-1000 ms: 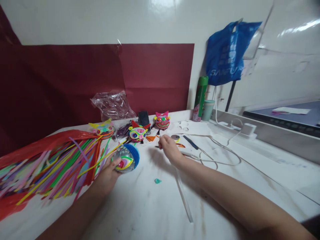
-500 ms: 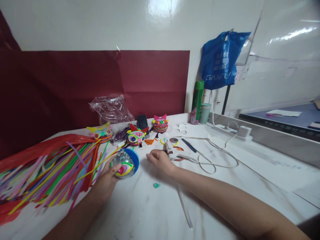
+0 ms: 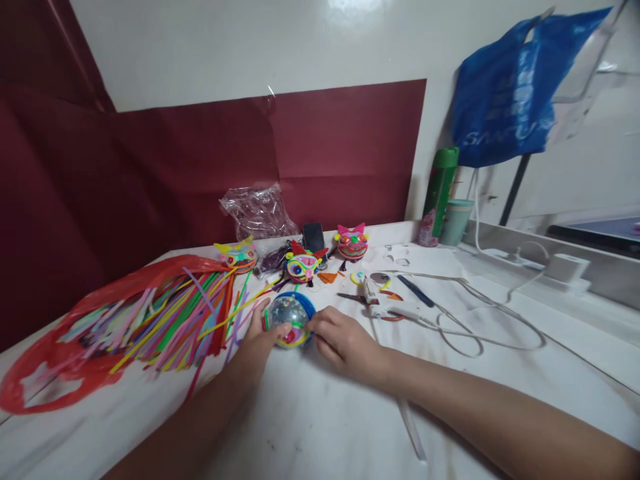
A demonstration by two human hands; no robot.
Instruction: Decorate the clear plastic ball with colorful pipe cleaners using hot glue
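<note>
My left hand is wrapped round a clear ball with blue pipe cleaner coiled along its far right edge. On the ball's near side is a coloured eye shape in pink, yellow and green, partly under my left thumb. My right hand is closed in a pinch against the right side of the ball. What its fingertips hold, if anything, is too small to make out. Just behind the ball sits a finished animal head with red ears and big eyes.
Two more decorated heads stand at the back. Many pipe cleaners lie on a red bag at left. Right of my hand are a white glue gun with its cord, scissors and a clear glue stick.
My right hand has moved from the open tabletop to the ball's right side. The ball has turned in my left hand. The green piece on the table no longer shows. The view has swung left.
</note>
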